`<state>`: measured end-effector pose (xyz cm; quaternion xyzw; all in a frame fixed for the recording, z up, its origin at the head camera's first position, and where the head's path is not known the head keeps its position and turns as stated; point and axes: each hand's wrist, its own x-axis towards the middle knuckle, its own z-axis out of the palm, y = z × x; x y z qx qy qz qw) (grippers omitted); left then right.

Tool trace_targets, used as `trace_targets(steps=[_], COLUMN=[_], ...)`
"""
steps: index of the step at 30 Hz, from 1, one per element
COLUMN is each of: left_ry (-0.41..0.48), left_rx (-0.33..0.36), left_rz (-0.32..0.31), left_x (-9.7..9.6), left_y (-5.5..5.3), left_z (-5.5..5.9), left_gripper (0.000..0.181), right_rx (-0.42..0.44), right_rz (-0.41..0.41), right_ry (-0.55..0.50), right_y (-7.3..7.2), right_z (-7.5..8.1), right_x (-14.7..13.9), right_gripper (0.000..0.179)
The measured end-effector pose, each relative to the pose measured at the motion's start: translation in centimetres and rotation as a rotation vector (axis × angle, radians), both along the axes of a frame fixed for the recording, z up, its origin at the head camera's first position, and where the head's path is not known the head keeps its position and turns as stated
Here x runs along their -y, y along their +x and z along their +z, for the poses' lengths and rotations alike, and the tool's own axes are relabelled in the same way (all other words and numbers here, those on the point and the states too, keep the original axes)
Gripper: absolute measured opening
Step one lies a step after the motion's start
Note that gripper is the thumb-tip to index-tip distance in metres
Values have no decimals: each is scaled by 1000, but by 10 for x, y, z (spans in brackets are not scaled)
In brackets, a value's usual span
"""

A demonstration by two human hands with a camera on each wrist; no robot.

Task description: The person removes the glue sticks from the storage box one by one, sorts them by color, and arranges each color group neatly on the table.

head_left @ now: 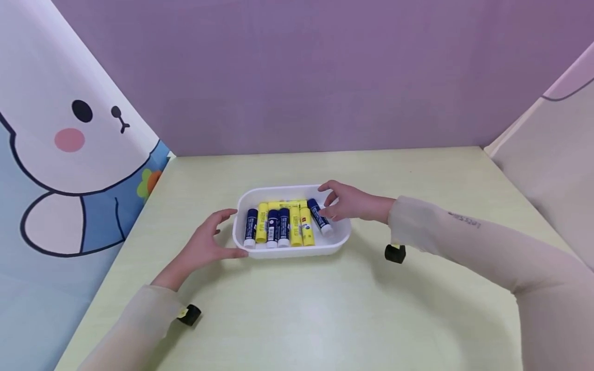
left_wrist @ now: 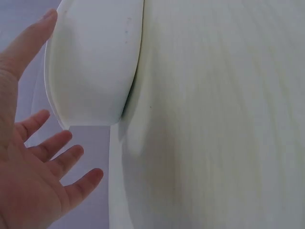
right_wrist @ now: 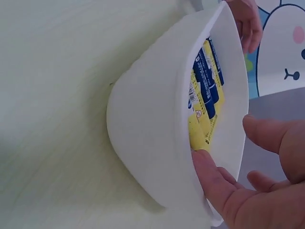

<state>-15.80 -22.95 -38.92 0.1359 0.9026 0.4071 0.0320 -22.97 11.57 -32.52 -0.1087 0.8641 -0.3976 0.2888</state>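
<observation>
A white plastic basket (head_left: 291, 252) holds several glue sticks, some yellow (head_left: 295, 226) and some dark blue with white ends (head_left: 250, 226). At the basket's left end is my left hand (head_left: 206, 246), thumb and fingers spread along the rim and nothing between them. My right hand (head_left: 345, 201) reaches over the right end with its fingers apart. Its thumb is beside a slanted blue glue stick (head_left: 319, 214); whether they touch I cannot tell. In the right wrist view, one digit (right_wrist: 209, 169) dips inside the basket wall, and no stick shows between the fingers.
The basket stands on a pale yellow-green table (head_left: 297, 309). A purple wall panel (head_left: 325, 77) rises behind it. A printed cartoon sheet (head_left: 69, 154) hangs at the left, a pale sheet (head_left: 552, 154) at the right. Black wrist devices (head_left: 395, 253) sit under both sleeves.
</observation>
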Motion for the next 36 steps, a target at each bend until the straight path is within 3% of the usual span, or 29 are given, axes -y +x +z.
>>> trace_targets(steps=[6,15,22,36], left_ry=[57,69,93,106], left_rx=[-18,-12,-31,-16], left_rz=[-18,-11,-6,5], left_x=[4,5,5,5], left_y=[0,0,2,3], left_z=[-4,-4,-6,-5], left_gripper=[74,55,48,48], right_rx=[43,31,17,36], right_rz=[29,119,99,66], right_ry=[70,235,236,234], right_y=[-9,-17,-19,-18], right_z=[-7,-14,-21,-26], right_x=[10,27,37,41], right_gripper=[67,64,57,64])
